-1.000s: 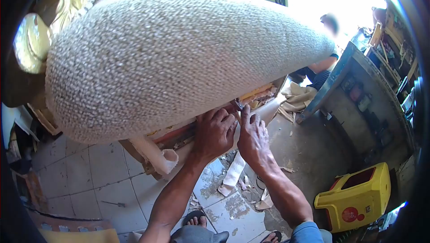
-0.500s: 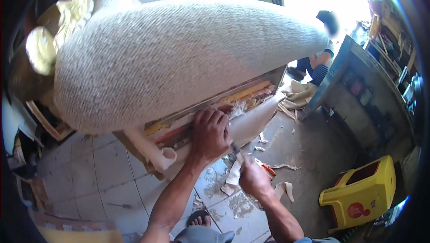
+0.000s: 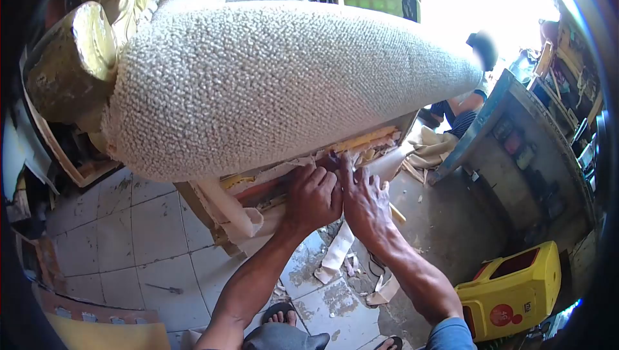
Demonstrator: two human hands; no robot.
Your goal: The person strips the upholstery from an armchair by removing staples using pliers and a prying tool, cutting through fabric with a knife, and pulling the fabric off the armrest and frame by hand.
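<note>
Right hand (image 3: pixel 369 202), returned beside left hand (image 3: pixel 314 196) below upholstered furniture (image 3: pixel 258 86); both grips' contents indiscernible. Tiled floor (image 3: pixel 161 227); yellow stool (image 3: pixel 512 289), right.

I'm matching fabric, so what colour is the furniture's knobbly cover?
The cover is pale grey-beige, seen best in the head view.

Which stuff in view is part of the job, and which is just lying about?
Likely the job:
- padded piece
- its frame
- loose cloth
- left hand and right hand, at the frame

Likely lying about:
- yellow stool
- floor scraps
- thin tool
</note>
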